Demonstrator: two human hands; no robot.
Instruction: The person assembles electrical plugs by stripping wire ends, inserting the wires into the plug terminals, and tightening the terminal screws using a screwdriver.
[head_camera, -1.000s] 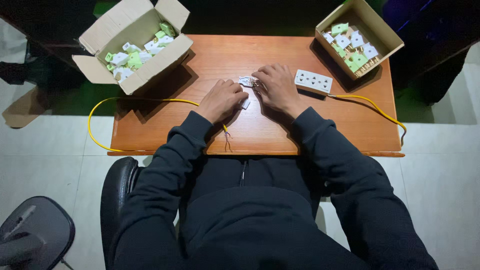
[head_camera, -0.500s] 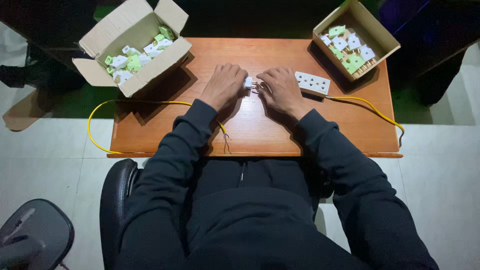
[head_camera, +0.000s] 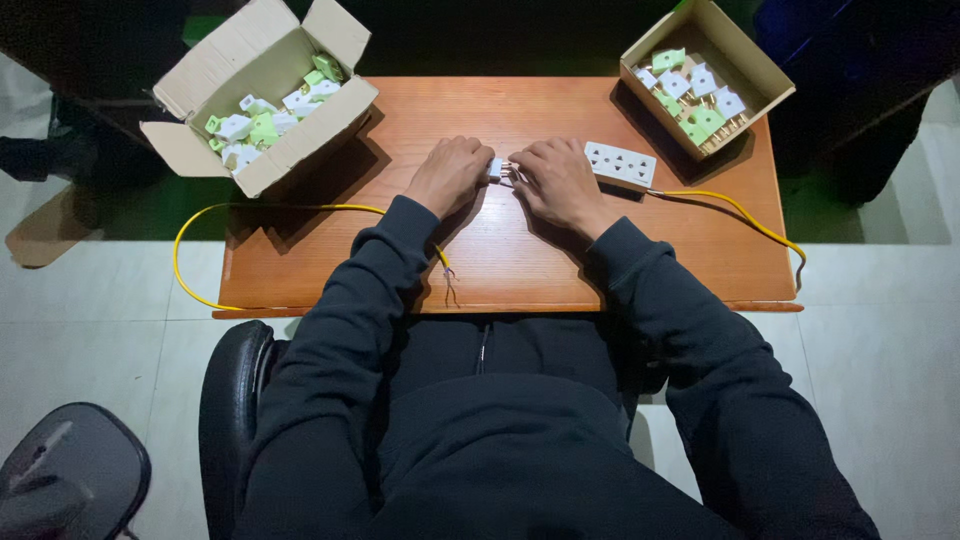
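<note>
We see a small white plug pinched between both hands at the middle of the wooden tabletop — left hand curled on it, right hand closed on its other end. Just right lies a white socket strip on a yellow cable. Two open cardboard boxes — left box, right box — hold white and green plugs.
</note>
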